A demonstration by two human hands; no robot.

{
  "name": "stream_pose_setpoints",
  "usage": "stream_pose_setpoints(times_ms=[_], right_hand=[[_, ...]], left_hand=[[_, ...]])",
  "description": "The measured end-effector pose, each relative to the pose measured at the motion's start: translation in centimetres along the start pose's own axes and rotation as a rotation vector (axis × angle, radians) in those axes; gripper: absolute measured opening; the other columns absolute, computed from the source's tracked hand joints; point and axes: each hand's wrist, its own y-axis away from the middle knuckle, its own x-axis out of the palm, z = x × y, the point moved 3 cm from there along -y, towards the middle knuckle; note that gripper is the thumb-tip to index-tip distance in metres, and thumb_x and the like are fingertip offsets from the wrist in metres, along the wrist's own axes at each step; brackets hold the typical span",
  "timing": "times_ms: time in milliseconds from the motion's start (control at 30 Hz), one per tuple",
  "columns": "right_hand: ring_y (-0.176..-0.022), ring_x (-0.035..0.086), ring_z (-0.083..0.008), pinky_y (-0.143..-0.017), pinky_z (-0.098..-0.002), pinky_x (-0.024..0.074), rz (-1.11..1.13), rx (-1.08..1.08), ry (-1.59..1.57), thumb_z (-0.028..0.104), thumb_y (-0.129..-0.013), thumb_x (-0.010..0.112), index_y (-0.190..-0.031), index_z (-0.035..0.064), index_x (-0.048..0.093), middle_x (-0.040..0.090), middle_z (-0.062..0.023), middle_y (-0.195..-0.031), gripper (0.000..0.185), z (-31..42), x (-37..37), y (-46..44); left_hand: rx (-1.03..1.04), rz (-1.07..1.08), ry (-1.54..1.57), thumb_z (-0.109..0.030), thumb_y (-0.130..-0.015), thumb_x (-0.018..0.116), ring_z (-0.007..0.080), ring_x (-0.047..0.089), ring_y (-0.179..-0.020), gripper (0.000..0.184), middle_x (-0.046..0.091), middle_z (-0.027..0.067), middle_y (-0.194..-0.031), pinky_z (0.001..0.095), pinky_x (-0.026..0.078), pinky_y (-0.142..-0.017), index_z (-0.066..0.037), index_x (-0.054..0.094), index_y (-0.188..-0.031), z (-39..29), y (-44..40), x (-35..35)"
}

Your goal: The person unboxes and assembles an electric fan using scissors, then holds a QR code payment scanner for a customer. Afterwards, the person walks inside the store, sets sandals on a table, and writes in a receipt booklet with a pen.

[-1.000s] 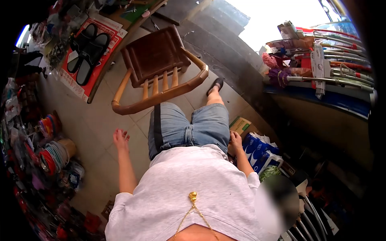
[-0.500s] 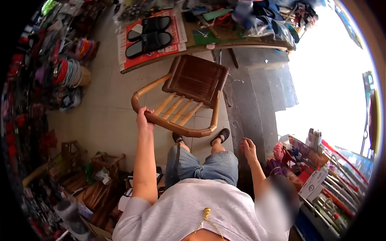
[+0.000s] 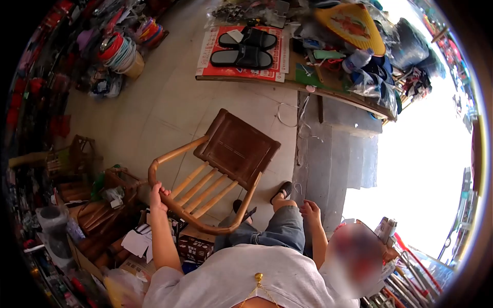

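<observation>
My left hand [image 3: 158, 197] is wrapped round the curved top rail of a wooden armchair [image 3: 237, 149]. The chair has a dark brown seat, pale bamboo-like back slats and rounded arms, and it stands at an angle with its back towards me. Its rail overlaps my shorts in the view. Beside my right thigh hangs my right hand [image 3: 310, 211], holding nothing, its fingers loosely bent and apart. My feet, in dark shoes, are on the tiled floor just behind the chair; one is partly hidden by it.
A table ahead holds black slippers [image 3: 244, 59] on red printed paper, a yellow fan [image 3: 354, 25] and plastic bags. Wooden stools [image 3: 110, 205] and a printed box [image 3: 195, 245] crowd the left. Long-handled goods stand at the right. A grey step [image 3: 328, 154] leads towards bright light.
The chair has come left and closer to me, held in my left hand, and has turned a little. My right hand has dropped slightly lower in view. My body has stepped and turned.
</observation>
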Motion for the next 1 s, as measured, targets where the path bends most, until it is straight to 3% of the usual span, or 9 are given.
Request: stream_pose_setpoints(times_ms=[200,300,367,400,467,533,700,867,1000], right_hand=[[-0.07,0.06,-0.0133,-0.059,-0.0243,0.0479,0.136,0.07,0.294,0.026,-0.088,0.051,-0.113,0.0048,0.054,0.061,-0.0075,-0.089,0.032,5.5,-1.4,-10.2],[-0.073,0.059,-0.0125,-0.06,-0.0242,0.0456,0.262,-0.085,0.463,0.023,-0.087,0.051,-0.112,0.0042,0.055,0.061,-0.0058,-0.088,0.031,11.7,-0.2,-14.8],[-0.073,0.059,-0.0124,-0.061,-0.024,0.0454,0.27,-0.141,0.475,0.022,-0.087,0.051,-0.112,0.004,0.055,0.061,-0.0058,-0.089,0.031,15.2,-0.2,-16.6],[-0.073,0.059,-0.0123,-0.061,-0.0239,0.0451,0.285,-0.216,0.491,0.022,-0.087,0.051,-0.112,0.0039,0.055,0.061,-0.0057,-0.089,0.031,17.4,-0.5,-17.7],[-0.074,0.059,-0.0119,-0.061,-0.0237,0.045,0.248,-0.23,0.468,0.022,-0.086,0.052,-0.111,0.0034,0.055,0.061,-0.0056,-0.089,0.031,20.5,-0.8,-19.0],[-0.074,0.058,-0.0116,-0.062,-0.0236,0.0449,0.23,-0.242,0.43,0.022,-0.086,0.052,-0.11,0.003,0.056,0.061,-0.0055,-0.089,0.031,22.4,-0.3,-20.0],[-0.073,0.059,-0.0136,-0.064,-0.026,0.0458,0.266,-0.3,0.545,0.022,-0.086,0.053,-0.098,0.0,0.061,0.063,-0.0063,-0.083,0.027,25.1,2.1,-23.3],[-0.073,0.059,-0.0147,-0.065,-0.0267,0.0464,0.309,-0.346,0.534,0.022,-0.087,0.051,-0.09,-0.0012,0.061,0.063,-0.006,-0.081,0.025,31.0,7.4,-24.7],[-0.074,0.059,-0.0142,-0.065,-0.0252,0.0465,0.354,-0.435,0.279,0.018,-0.087,0.051,-0.096,-0.0025,0.058,0.063,-0.0072,-0.083,0.024,37.3,14.3,-27.0]], left_hand=[[0.109,-0.272,-0.112,-0.019,-0.084,0.057,0.0146,0.043,-0.048,0.015,0.042,0.002,-0.058,0.032,0.045,-0.059,-0.008,0.05,-0.092,-0.8,3.5,-7.0],[0.122,-0.446,-0.317,-0.02,-0.084,0.057,0.0159,0.046,-0.055,0.024,0.046,0.0054,-0.067,0.0316,0.045,-0.062,-0.004,0.049,-0.101,0.0,4.5,-7.5],[0.345,-0.809,-0.505,-0.018,-0.082,0.06,0.0238,0.053,-0.075,0.039,0.052,0.0114,-0.085,0.0368,0.046,-0.072,-0.001,0.046,-0.113,1.0,5.2,-7.2],[0.334,-0.799,-0.499,-0.018,-0.082,0.06,0.0238,0.053,-0.075,0.039,0.052,0.0114,-0.085,0.0368,0.046,-0.072,-0.001,0.046,-0.113,2.0,5.0,-7.0],[0.767,-1.056,-1.389,-0.015,-0.078,0.062,0.0323,0.049,-0.1,0.052,0.051,0.0173,-0.107,0.0431,0.04,-0.086,-0.001,0.04,-0.123,1.3,5.3,-5.2],[0.886,-0.884,-1.366,-0.014,-0.076,0.064,0.0358,0.041,-0.113,0.055,0.042,0.019,-0.124,0.0454,0.031,-0.096,-0.002,0.039,-0.124,1.4,5.9,1.7],[1.095,-0.15,-1.341,-0.015,-0.078,0.063,0.035,0.041,-0.112,0.053,0.044,0.0176,-0.122,0.0459,0.035,-0.092,-0.003,0.039,-0.124,2.5,0.3,19.5],[1.47,0.388,-1.211,-0.012,-0.075,0.064,0.0335,0.048,-0.106,0.05,0.05,0.0149,-0.115,0.0442,0.038,-0.09,-0.006,0.043,-0.121,-2.3,-7.7,40.3],[1.339,0.674,-1.168,-0.007,-0.075,0.06,0.0331,0.048,-0.104,0.045,0.05,0.0156,-0.112,0.0424,0.04,-0.089,-0.007,0.047,-0.118,-6.0,-15.0,52.6]])
